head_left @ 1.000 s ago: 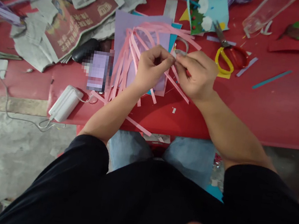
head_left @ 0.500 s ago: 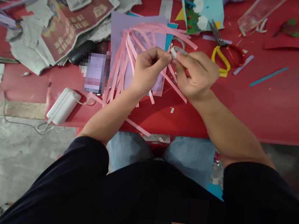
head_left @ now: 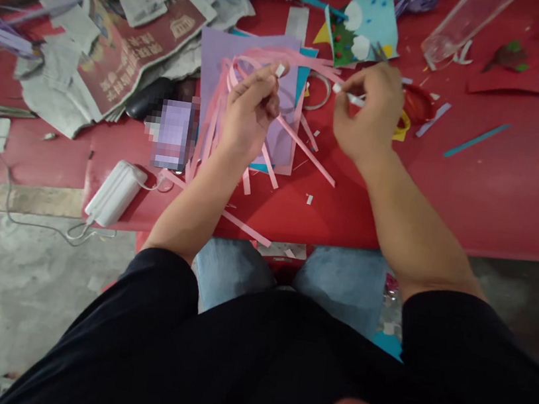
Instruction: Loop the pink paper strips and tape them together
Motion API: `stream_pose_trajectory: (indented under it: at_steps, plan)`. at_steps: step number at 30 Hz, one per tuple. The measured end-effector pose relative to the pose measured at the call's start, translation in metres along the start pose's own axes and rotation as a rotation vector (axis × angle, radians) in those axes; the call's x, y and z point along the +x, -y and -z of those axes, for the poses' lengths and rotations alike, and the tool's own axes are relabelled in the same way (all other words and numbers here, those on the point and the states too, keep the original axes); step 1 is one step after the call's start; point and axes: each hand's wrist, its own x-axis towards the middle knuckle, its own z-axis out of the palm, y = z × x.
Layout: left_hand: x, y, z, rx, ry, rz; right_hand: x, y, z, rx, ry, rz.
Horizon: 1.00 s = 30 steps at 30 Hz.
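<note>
My left hand [head_left: 250, 109] is raised over a pile of pink paper strips [head_left: 236, 100] lying on a purple sheet [head_left: 220, 51]. Its fingertips pinch a small white piece [head_left: 280, 70]. My right hand [head_left: 369, 112] is off to the right, pinching a thin white strip [head_left: 347, 94] that sticks out to the left. A tape ring [head_left: 321, 89] lies on the red table [head_left: 477, 184] between my two hands. The scissors [head_left: 415, 109] with red and yellow handles are partly hidden behind my right hand.
Newspapers [head_left: 118, 27] cover the table's left side. A dark object [head_left: 148, 97] and a white charger with cable [head_left: 115, 190] sit near the front left edge. A blue craft card [head_left: 362, 24], a clear bottle [head_left: 462, 22] and loose paper scraps lie at the back.
My hands were together, pinching at one small white thing. They have pulled apart, the right hand moving right and away, the left lifting slightly, each now with a white bit.
</note>
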Motion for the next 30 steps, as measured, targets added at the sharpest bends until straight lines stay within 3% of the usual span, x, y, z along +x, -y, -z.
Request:
stream_pose_trajectory:
  at_steps: [5, 8, 11, 14, 17, 23, 30]
  plan:
    - [-0.009, -0.002, 0.0, 0.053, 0.165, 0.013, -0.015, -0.019, -0.021, 0.037, 0.27, -0.167]
    - [-0.006, 0.003, 0.0, 0.054, 0.174, 0.013, -0.017, -0.017, -0.02, -0.021, 0.227, -0.145]
    - [-0.007, 0.007, -0.008, 0.031, 0.149, -0.053, -0.013, 0.0, -0.008, -0.023, 0.125, -0.08]
    - [-0.012, 0.005, -0.02, 0.036, 0.179, -0.171, -0.01, 0.023, 0.007, 0.139, 0.052, -0.027]
    - [-0.02, -0.001, -0.029, 0.135, 0.259, -0.163, -0.014, 0.037, 0.015, 0.254, 0.047, -0.013]
    - [-0.035, -0.007, -0.037, 0.214, 0.311, -0.157, -0.023, 0.029, 0.007, 0.303, 0.107, -0.037]
    - [-0.037, 0.005, -0.037, 0.231, 0.34, -0.187, -0.021, 0.023, 0.004, 0.361, 0.135, -0.052]
